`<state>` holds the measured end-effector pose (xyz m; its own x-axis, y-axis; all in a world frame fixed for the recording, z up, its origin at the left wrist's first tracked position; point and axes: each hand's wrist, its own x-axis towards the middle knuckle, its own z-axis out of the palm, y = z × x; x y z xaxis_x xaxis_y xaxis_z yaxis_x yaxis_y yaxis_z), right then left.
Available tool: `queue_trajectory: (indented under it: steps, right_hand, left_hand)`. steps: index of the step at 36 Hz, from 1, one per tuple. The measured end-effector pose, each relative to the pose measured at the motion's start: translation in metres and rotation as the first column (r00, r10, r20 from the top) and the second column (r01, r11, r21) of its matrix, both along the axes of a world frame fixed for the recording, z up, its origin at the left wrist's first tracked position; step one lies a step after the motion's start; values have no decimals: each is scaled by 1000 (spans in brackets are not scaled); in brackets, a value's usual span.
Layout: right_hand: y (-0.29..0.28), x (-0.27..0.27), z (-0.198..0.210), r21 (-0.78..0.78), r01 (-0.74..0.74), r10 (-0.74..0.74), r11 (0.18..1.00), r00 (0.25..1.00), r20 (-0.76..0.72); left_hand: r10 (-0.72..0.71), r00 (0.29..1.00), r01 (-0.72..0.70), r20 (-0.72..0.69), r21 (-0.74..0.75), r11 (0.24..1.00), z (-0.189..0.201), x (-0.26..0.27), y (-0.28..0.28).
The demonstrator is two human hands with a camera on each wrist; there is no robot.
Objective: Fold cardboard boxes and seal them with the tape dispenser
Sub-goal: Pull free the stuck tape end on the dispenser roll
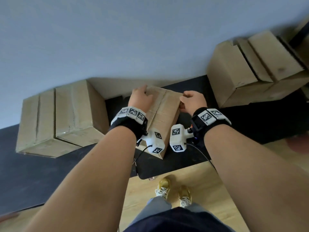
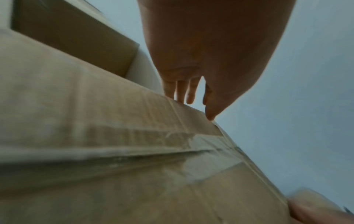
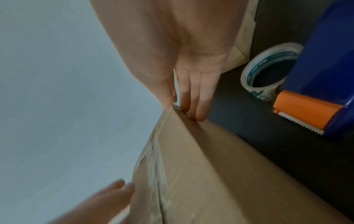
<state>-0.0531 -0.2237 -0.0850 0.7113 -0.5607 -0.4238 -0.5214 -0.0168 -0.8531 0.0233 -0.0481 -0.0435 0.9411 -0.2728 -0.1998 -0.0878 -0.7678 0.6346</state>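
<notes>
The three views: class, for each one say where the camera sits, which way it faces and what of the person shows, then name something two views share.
Head: on the head, facing down at the taped box on the black table; forearms, left hand, right hand, shoes.
Left wrist: along the left hand over the box top.
Right wrist: along the right hand at the box edge; tape dispenser beside it.
Shared: all show the box.
</notes>
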Motion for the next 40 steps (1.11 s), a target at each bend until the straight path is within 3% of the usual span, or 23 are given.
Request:
queue_trajectory:
  steps: [5, 9, 12, 19, 25, 28, 34, 37, 40]
  right_hand:
    - [11, 7, -9, 120, -76, 85, 990, 994, -74]
    - [37, -9, 12, 142, -208, 237, 968, 942, -239]
    - [51, -18, 25, 106, -312, 330, 944, 896, -298]
    - [76, -15, 56, -59, -487, 478, 871, 869, -126]
    - [105, 1, 76, -65, -505, 501, 861, 863, -64]
    - [121, 15, 76, -68, -502, 499, 862, 865, -57]
    - [154, 41, 64, -93, -528, 519, 844, 848, -102]
    - [173, 49, 56, -96, -516, 505, 851, 855, -119]
    - [187, 56, 51, -119, -506, 499, 854, 862, -86]
  left_hand:
    - [259, 964, -257, -60, 34, 966, 1, -19, 39]
    - [234, 969, -222, -75, 143, 965, -4, -40, 55]
    - [253, 966, -246, -47, 129, 961, -6, -55, 59]
    - [357, 928, -365, 103, 79, 928, 6, -63, 76]
    - [443, 890, -446, 110, -2, 895, 18, -49, 101]
    - [411, 906, -414, 102, 2, 910, 18, -37, 116]
    - [252, 928, -312, 274, 206, 927, 15, -18, 154]
    - [283, 902, -386, 325, 319, 866, 15, -10, 180]
    - [401, 885, -466, 237, 430, 773, 10, -3, 209]
